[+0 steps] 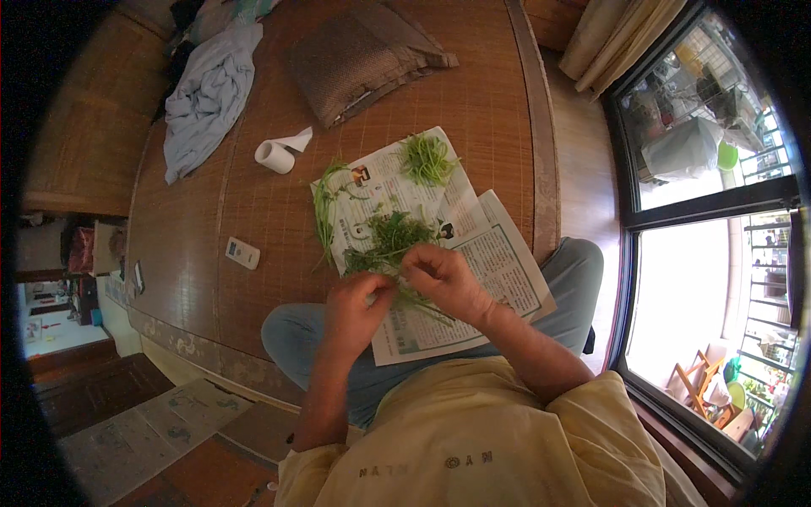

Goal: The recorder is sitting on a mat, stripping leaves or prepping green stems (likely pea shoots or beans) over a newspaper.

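Head view. A leafy green pile (390,232) lies centrally on newspaper (507,262) over a brown woven mat (211,291). Left hand (359,306), at its seven o'clock, and right hand (441,277), at four, have curled fingers; whether they pinch a stem cannot be told. Cushion (359,63), twelve o'clock; paper roll (274,157), ten; glazed door (722,199), three.

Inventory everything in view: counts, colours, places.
Leafy greens: one pile, green, newspaper's middle
Stem bunch: one, light green, newspaper's far end
Long stems: several, green, newspaper's left edge
Newspaper: at least two sheets, white, on mat
Paper roll: one, white, left of newspaper
Remote: one, white, mat's left
Cushion: one, brown, far side
Cloth: one, pale blue, far left
Mat: one, brown, underneath
Curtain: one, beige, far right
Window frame: one, dark, right
Left hand, right hand: two, bare, greens' near edge
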